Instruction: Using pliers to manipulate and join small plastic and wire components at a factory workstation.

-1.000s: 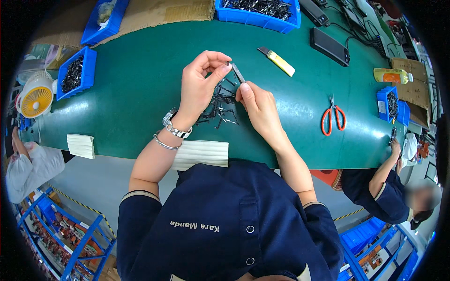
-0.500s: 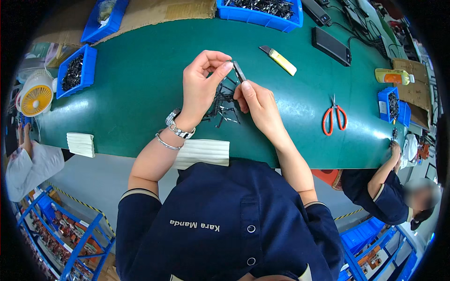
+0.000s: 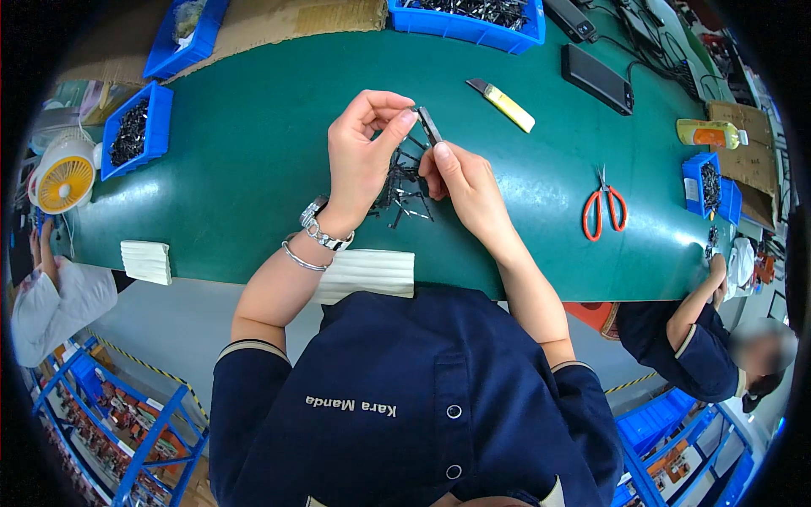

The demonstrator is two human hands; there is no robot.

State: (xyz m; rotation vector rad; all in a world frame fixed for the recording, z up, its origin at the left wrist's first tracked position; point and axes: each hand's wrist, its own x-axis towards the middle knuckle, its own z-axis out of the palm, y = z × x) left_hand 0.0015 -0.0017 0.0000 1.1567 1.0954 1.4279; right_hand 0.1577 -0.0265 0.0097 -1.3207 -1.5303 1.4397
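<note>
My right hand [image 3: 465, 179] held a dark, narrow bar [image 3: 429, 125], its lower end pinched between my thumb and curled fingers. The bar slanted up and to the left, over the green tabletop [image 3: 270, 152]. My left hand [image 3: 365, 139] was at the bar's upper end, thumb and forefinger pressed together and the other fingers curled; what lay between those two tips was too small for me to tell, and I cannot say whether they touched the bar itself.

Between my hands, a loose heap of thin black parts [image 3: 395, 190] lay on the table, partly hidden behind my left wrist. On that wrist I wore a metal watch [image 3: 314, 213], with a silver bangle [image 3: 304, 258] just below it. Beside my left forearm, at the near edge of the table, was a pleated cream pad [image 3: 372, 272].

Beyond my right hand lay a yellow-handled utility knife [image 3: 503, 106], and farther right, a pair of red-handled scissors [image 3: 604, 211], points away from me, their handles apart. A blue bin [image 3: 473, 30] of small dark parts stood at the far side, and another blue bin [image 3: 157, 127] to my left, near a yellow-and-white fan [image 3: 65, 184].
</note>
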